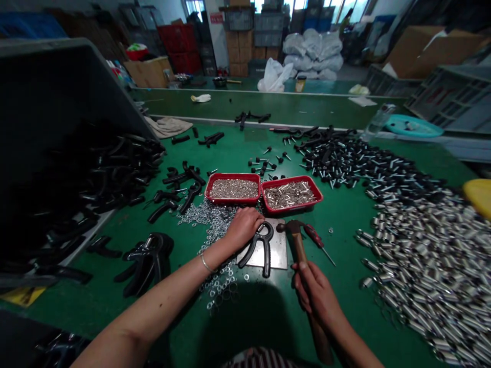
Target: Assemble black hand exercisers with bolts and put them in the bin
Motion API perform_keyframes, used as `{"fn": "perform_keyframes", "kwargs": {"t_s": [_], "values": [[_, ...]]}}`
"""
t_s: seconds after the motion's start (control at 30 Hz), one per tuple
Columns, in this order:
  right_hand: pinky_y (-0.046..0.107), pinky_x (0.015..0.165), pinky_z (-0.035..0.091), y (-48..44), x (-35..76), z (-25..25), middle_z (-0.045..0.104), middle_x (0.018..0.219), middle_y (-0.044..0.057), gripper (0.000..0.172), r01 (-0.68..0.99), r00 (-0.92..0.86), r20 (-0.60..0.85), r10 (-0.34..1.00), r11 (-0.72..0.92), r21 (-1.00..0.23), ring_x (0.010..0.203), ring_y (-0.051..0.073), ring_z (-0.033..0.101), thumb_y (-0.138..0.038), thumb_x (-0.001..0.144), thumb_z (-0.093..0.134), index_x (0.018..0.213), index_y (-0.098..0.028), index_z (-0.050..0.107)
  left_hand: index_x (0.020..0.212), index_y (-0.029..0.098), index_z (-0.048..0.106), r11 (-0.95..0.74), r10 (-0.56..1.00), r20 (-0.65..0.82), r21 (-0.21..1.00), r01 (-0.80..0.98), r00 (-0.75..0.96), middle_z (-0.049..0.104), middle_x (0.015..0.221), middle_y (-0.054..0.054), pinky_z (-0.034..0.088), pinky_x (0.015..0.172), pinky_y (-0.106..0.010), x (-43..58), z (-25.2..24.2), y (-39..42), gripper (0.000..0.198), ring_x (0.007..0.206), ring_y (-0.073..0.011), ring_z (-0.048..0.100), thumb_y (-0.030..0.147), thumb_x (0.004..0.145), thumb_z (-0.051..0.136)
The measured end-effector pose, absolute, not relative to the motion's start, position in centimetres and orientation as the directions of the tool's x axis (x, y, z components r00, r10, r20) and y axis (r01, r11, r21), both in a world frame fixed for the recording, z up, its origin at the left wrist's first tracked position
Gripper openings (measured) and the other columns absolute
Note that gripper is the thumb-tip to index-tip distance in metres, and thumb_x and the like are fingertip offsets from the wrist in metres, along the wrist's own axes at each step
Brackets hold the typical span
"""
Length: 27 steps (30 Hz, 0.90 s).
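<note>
My right hand (pixel 314 286) was wrapped around the wooden handle of a hammer (pixel 299 248), right of the frame's lower centre. A black hand grip (pixel 266 251) lay on a metal plate (pixel 279 255) near the centre, legs pointing downward. My left hand (pixel 244 225) was partly curled at its top; whether it pinched anything, I couldn't tell. Springs (pixel 433 266) were heaped at lower right.
</note>
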State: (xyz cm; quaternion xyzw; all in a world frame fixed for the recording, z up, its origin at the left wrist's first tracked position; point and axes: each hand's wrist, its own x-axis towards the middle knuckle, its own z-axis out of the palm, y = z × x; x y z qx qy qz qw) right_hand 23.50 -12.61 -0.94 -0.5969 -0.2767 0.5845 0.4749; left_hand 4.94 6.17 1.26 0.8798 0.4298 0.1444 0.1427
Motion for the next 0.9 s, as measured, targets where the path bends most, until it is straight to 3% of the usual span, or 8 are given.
{"fn": "perform_keyframes", "kwargs": {"t_s": [0.1,0.3,0.43,0.53,0.63,0.73,0.83,0.9], "values": [[0.016,0.028,0.027,-12.7,23.4,-1.2,0.053,0.060,-0.008,0.040,-0.210,0.170,-0.432,0.886,-0.395,-0.894,0.032,0.004,0.031,-0.061,0.090,0.053,0.096,-0.021,0.053,0.094,0.017,0.069,-0.614,0.784,0.137,0.311,0.725,0.605,0.067,0.094,-0.007,0.041,0.085,-0.038,5.2,1.2,6.1,0.018,0.094,-0.0233,0.059,0.028,0.096,0.054],[0.018,0.031,0.027,-12.8,24.0,-0.5,0.056,0.065,-0.005,0.040,-0.116,0.138,-0.412,0.901,-0.398,-0.910,0.035,0.005,0.033,-0.061,0.092,0.048,0.095,-0.021,0.052,0.088,0.012,0.065,-0.763,0.636,0.212,0.025,0.646,0.742,0.060,0.090,-0.012,0.040,0.083,-0.042,5.5,-0.1,5.8,0.026,0.091,-0.0263,0.053,0.016,0.098,0.041],[0.022,0.044,0.037,-11.3,26.3,2.3,0.054,0.062,-0.004,0.039,0.267,0.087,-0.311,0.947,-0.323,-0.908,0.047,0.011,0.047,-0.058,0.094,0.045,0.089,-0.021,0.055,0.101,0.013,0.065,-0.717,0.693,0.226,0.113,0.688,0.685,0.061,0.096,-0.011,0.041,0.083,-0.040,4.9,-0.1,5.1,0.024,0.093,-0.0256,0.052,0.025,0.099,0.044],[0.027,0.059,0.042,-9.7,27.7,5.1,0.055,0.064,-0.002,0.036,0.569,-0.025,-0.216,0.976,-0.164,-0.806,0.060,0.016,0.055,-0.054,0.095,0.045,0.086,-0.021,0.056,0.115,0.015,0.061,-0.662,0.746,0.298,0.228,0.714,0.596,0.062,0.108,-0.011,0.041,0.087,-0.040,3.7,0.6,3.6,0.029,0.100,-0.0249,0.053,0.034,0.099,0.046],[0.028,0.062,0.041,-8.4,27.7,7.0,0.057,0.070,-0.001,0.035,0.670,-0.085,-0.148,0.985,-0.054,-0.741,0.064,0.017,0.056,-0.051,0.099,0.035,0.096,-0.022,0.055,0.113,0.016,0.063,-0.700,0.711,0.343,0.251,0.669,0.614,0.064,0.110,-0.011,0.039,0.091,-0.041,2.3,1.0,1.6,0.028,0.103,-0.0238,0.053,0.029,0.101,0.041],[0.029,0.066,0.040,-7.1,26.9,7.2,0.058,0.078,0.003,0.033,0.749,-0.093,-0.087,0.992,0.012,-0.662,0.069,0.019,0.057,-0.047,0.100,0.032,0.096,-0.021,0.052,0.113,0.015,0.063,-0.753,0.655,0.313,0.193,0.629,0.688,0.065,0.109,-0.011,0.038,0.092,-0.041,1.5,0.8,0.3,0.030,0.102,-0.0243,0.053,0.027,0.102,0.038],[0.030,0.066,0.040,-5.8,26.5,6.4,0.056,0.074,0.002,0.032,0.817,-0.151,-0.179,0.972,0.020,-0.577,0.068,0.019,0.057,-0.045,0.099,0.034,0.086,-0.022,0.050,0.113,0.014,0.063,-0.758,0.648,0.280,0.141,0.637,0.709,0.065,0.108,-0.012,0.039,0.090,-0.042,1.4,0.4,-0.2,0.031,0.101,-0.0250,0.054,0.026,0.102,0.037],[0.029,0.066,0.040,-5.1,26.4,5.9,0.056,0.073,0.002,0.035,0.801,-0.194,-0.217,0.957,0.026,-0.598,0.069,0.019,0.058,-0.047,0.100,0.031,0.083,-0.022,0.050,0.113,0.014,0.063,-0.752,0.654,0.270,0.132,0.646,0.707,0.065,0.107,-0.012,0.039,0.090,-0.042,1.6,0.3,-0.2,0.031,0.101,-0.0253,0.054,0.025,0.101,0.037]]}}
